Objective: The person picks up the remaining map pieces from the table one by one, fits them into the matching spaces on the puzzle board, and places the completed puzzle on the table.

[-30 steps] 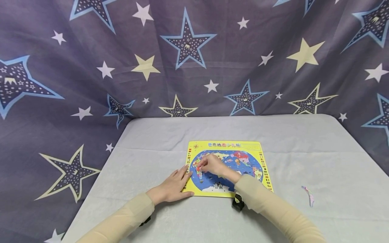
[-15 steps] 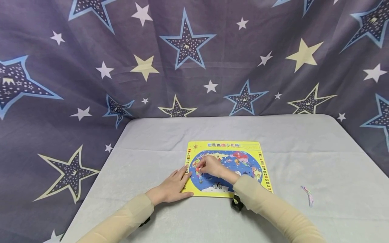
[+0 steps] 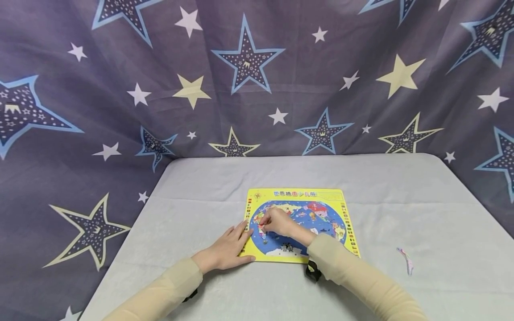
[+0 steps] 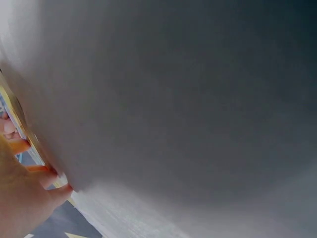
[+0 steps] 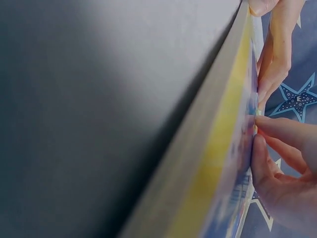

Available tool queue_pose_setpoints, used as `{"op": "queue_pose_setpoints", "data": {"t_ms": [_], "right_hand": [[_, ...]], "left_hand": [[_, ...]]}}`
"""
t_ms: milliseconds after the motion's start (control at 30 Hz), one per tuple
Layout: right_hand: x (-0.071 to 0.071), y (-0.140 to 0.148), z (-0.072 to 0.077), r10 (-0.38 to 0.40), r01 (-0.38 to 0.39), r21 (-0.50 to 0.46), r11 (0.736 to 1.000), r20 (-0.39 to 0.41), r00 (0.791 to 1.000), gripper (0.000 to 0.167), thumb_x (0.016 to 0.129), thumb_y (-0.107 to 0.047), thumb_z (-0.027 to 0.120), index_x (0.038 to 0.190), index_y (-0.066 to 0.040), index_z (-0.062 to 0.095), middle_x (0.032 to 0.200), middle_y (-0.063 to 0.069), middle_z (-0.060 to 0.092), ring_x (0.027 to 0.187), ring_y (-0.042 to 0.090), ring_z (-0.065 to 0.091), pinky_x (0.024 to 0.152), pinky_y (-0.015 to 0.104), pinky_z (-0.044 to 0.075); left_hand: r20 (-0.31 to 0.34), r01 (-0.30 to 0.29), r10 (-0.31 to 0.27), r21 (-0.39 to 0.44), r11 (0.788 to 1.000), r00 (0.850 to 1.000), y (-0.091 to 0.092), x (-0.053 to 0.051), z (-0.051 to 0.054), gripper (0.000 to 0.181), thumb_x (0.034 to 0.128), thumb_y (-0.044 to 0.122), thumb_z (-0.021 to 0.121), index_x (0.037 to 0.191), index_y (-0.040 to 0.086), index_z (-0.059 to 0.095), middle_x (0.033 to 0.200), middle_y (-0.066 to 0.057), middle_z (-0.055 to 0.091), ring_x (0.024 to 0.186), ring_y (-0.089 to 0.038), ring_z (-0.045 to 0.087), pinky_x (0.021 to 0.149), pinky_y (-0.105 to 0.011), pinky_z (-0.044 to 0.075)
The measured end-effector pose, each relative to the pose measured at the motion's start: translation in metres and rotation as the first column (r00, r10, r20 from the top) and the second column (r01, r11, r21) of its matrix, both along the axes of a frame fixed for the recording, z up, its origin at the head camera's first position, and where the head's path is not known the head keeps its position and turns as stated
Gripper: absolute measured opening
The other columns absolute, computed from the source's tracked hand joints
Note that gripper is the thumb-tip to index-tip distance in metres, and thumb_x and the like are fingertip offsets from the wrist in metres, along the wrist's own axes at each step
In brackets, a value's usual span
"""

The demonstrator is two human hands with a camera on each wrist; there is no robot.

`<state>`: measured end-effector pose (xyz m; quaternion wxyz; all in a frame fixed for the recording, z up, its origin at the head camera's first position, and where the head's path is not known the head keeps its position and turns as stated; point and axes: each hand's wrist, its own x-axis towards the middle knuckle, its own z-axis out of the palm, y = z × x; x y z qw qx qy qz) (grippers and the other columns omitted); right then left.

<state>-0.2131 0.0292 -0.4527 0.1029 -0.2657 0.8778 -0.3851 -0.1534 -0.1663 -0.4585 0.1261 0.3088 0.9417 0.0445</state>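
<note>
A world map puzzle board (image 3: pixel 277 257) with a yellow border and a blue oval map lies flat on the pale table. My left hand (image 3: pixel 225 252) rests on its left edge, fingers fairly straight and thumb at the near corner. Over the left part of the map, my right hand (image 3: pixel 279 222) has thumb and forefinger brought together at a small red puzzle piece (image 3: pixel 262 228), mostly covered by the fingertips. From the right wrist view, the thumb and fingertips (image 5: pixel 258 120) meet the board's face. The left wrist view shows the left fingers (image 4: pixel 62 191) along the board's edge.
A thin, curved pink-and-purple strip (image 3: pixel 405 261) lies on the table to the right of the board. Pale cloth covers the table (image 3: pixel 192 187). A dark curtain (image 3: pixel 257 107) with stars hangs behind it and along the left.
The right hand's fingertips have shifted very slightly on the left part of the map. My left hand keeps its place on the board's edge. The head view has tilted a little.
</note>
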Motion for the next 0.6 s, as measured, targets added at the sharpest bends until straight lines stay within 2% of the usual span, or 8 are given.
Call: {"op": "queue_pose_setpoints", "data": {"t_ms": [233,400,600], "right_hand": [[-0.0005,-0.0006,0.0003,0.01,-0.01,0.015,1.0,-0.007,1.0,0.006,0.076,-0.001,0.066,0.081,0.0,0.07,0.077,0.005,0.066,0.066,0.009,0.057,0.058,0.02,0.047],[-0.0004,-0.0006,0.0001,0.011,-0.011,0.025,1.0,-0.008,1.0,0.008,0.076,-0.001,0.066,0.083,0.0,0.07,0.078,0.006,0.066,0.07,0.01,0.059,0.061,0.021,0.049],[0.0016,0.0008,0.0006,0.004,-0.004,0.012,1.0,-0.016,1.0,0.008,0.076,-0.002,0.066,0.083,-0.001,0.07,0.078,0.005,0.066,0.066,0.009,0.056,0.058,0.02,0.046]], "left_hand": [[-0.012,0.025,-0.025,0.054,0.998,1.0,-0.0012,-0.0003,-0.0009,0.08,0.0848,0.058,0.04,0.137,0.0,0.027,0.144,-0.022,0.013,0.132,-0.031,0.015,0.104,-0.047,0.018],[-0.002,0.014,-0.014,0.034,0.999,1.0,-0.0005,-0.0003,0.0002,0.08,0.0851,0.059,0.039,0.139,0.002,0.025,0.145,-0.02,0.012,0.133,-0.028,0.012,0.106,-0.045,0.017],[0.006,0.005,-0.006,0.019,1.0,1.0,-0.0002,0.0,0.001,0.079,0.0853,0.059,0.039,0.139,0.002,0.025,0.145,-0.019,0.01,0.134,-0.027,0.011,0.106,-0.044,0.016]]}}
